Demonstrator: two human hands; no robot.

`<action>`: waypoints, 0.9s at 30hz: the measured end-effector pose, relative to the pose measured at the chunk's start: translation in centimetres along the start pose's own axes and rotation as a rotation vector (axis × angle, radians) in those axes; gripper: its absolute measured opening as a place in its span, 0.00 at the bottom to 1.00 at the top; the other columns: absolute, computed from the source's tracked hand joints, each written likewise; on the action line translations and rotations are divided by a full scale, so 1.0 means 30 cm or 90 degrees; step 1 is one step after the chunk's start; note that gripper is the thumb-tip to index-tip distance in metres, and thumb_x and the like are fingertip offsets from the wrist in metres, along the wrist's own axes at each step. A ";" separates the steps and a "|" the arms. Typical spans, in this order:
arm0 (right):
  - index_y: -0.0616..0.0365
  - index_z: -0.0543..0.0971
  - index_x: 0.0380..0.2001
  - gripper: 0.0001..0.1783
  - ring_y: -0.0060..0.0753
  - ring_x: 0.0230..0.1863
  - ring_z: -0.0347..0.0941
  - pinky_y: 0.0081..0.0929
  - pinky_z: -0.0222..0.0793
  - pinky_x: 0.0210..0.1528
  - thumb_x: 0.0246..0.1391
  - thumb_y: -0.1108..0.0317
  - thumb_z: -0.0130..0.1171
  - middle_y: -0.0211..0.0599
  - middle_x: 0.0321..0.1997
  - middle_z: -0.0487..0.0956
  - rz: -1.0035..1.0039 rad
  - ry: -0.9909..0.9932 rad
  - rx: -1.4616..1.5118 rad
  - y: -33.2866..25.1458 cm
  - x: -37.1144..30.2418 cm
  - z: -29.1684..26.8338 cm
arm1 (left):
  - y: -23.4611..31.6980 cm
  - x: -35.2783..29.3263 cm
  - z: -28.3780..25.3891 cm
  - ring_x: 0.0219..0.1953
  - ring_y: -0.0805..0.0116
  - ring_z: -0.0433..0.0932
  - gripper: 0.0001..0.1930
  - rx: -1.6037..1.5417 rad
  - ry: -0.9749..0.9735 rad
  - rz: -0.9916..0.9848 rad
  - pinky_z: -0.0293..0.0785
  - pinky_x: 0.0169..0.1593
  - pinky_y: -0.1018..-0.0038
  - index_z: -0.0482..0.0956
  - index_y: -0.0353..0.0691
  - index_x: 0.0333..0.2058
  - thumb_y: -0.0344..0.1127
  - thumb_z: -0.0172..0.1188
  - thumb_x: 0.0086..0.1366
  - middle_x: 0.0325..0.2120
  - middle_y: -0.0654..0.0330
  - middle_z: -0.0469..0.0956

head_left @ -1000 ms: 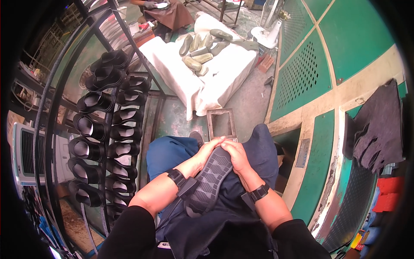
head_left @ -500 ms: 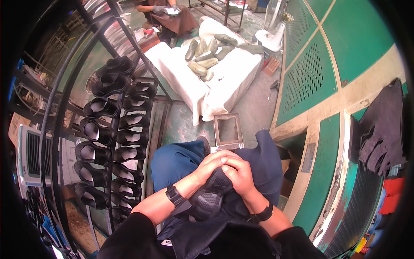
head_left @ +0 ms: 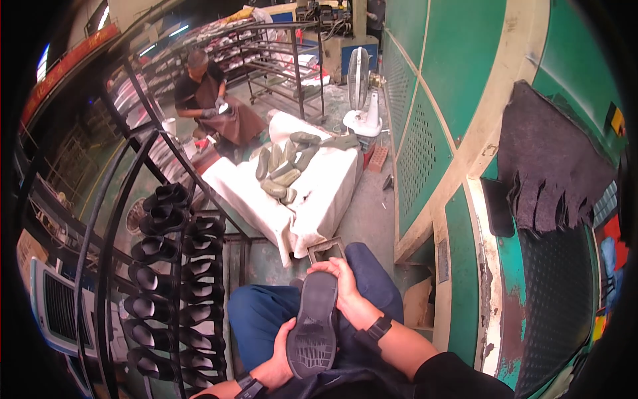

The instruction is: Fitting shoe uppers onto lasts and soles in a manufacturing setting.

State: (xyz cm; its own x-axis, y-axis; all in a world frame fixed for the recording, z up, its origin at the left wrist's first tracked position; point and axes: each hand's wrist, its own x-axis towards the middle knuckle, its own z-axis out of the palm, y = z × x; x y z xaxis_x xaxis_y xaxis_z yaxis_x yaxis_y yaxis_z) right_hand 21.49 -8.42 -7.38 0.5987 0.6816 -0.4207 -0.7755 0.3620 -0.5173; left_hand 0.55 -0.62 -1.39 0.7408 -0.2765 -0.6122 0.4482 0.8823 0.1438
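Observation:
A black shoe [head_left: 314, 326] lies in my lap with its treaded sole turned up and toward me. My left hand [head_left: 282, 354] is closed on the shoe's near end, the thumb along its left edge. At the far end my right hand [head_left: 342, 282] curves around the right side of the shoe, its fingers reaching over the tip. The shoe's upper and part of my fingers are hidden under the sole.
On my left stands a rack of black shoes [head_left: 156, 279]. Ahead, several green shoe lasts [head_left: 286, 174] rest on a white-covered table [head_left: 332, 193]. A green machine cabinet [head_left: 432, 139] lines the right, with a dark cloth [head_left: 541, 159] hanging. A seated co-worker [head_left: 206, 100] and a fan [head_left: 362, 93] are farther off.
Before, my hands were clasped together over the shoe. Now they are apart, one at each end, and the shoe's sole shows fully. My view has tilted up.

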 end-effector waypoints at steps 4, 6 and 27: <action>0.63 0.82 0.39 0.26 0.37 0.39 0.81 0.33 0.77 0.45 0.62 0.49 0.48 0.46 0.40 0.84 0.004 0.032 -0.020 0.006 -0.020 0.038 | -0.005 -0.001 -0.032 0.63 0.27 0.66 0.42 -0.030 -0.020 0.019 0.59 0.69 0.40 0.61 0.32 0.67 0.62 0.43 0.66 0.63 0.31 0.65; 0.62 0.82 0.38 0.23 0.35 0.37 0.80 0.31 0.78 0.43 0.61 0.51 0.49 0.45 0.39 0.84 0.028 0.047 -0.025 0.008 -0.019 0.052 | -0.009 -0.001 -0.053 0.63 0.30 0.68 0.40 -0.113 -0.071 -0.006 0.60 0.69 0.41 0.65 0.32 0.65 0.61 0.44 0.67 0.62 0.36 0.69; 0.66 0.81 0.37 0.27 0.41 0.41 0.82 0.35 0.78 0.48 0.64 0.50 0.45 0.51 0.40 0.85 -0.035 -0.046 -0.009 -0.002 -0.092 0.140 | -0.051 -0.159 0.024 0.57 0.49 0.78 0.34 -0.077 -0.037 0.071 0.73 0.62 0.49 0.70 0.38 0.63 0.58 0.44 0.70 0.56 0.48 0.77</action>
State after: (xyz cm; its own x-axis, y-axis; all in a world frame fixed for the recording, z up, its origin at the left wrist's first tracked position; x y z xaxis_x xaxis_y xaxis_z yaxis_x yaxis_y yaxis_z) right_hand 19.05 -7.65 -3.04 0.6238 0.7055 -0.3365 -0.7388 0.3917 -0.5484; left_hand -3.31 -0.93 1.86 0.8123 -0.1926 -0.5505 0.3007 0.9471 0.1123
